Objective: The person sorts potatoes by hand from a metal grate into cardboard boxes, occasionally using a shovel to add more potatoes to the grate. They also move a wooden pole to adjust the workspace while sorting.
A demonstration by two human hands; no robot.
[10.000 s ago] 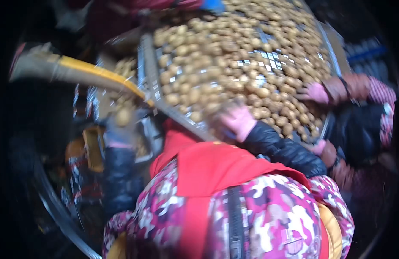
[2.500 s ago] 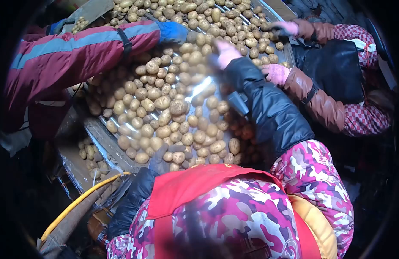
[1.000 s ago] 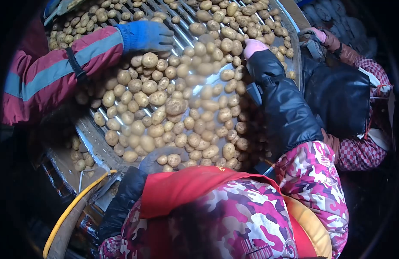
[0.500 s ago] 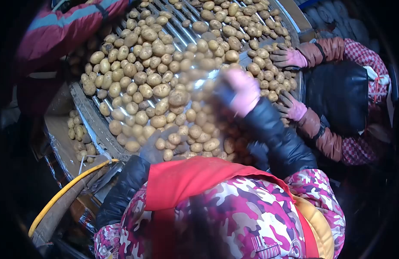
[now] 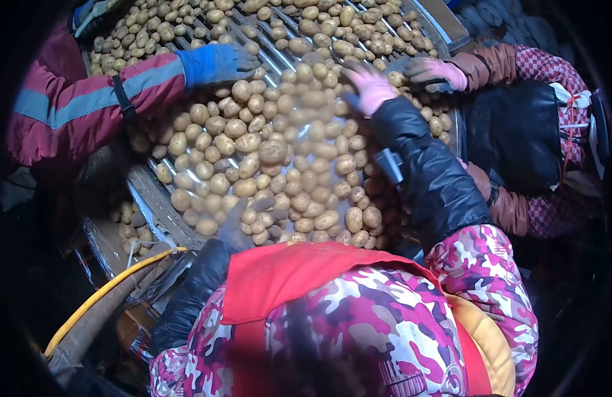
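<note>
My left hand (image 5: pixel 234 223), in a grey glove, is low at the near edge of the potato heap. Its fingers curl around several small potatoes (image 5: pixel 259 227), which sit between thumb and fingers. Farther out to the right, my right hand (image 5: pixel 371 88) wears a pink and dark glove. Its fingers are spread over the potatoes and hold nothing that I can see. A broad layer of loose potatoes (image 5: pixel 273 152) covers the metal rollers (image 5: pixel 279 59). A blurred patch hides detail in the middle of the heap.
A co-worker's blue-gloved hand (image 5: pixel 216 64) reaches in from the left. At the right, another co-worker's pink-gloved hand (image 5: pixel 438 73) rests by the potatoes. More potatoes lie in a side bin (image 5: pixel 132 228) at lower left, near a yellow hose (image 5: pixel 107 288).
My right hand has moved away from my body and its fingers have spread. The blue-gloved hand has come in from the left. The right co-worker's near hand has slipped behind my sleeve.
</note>
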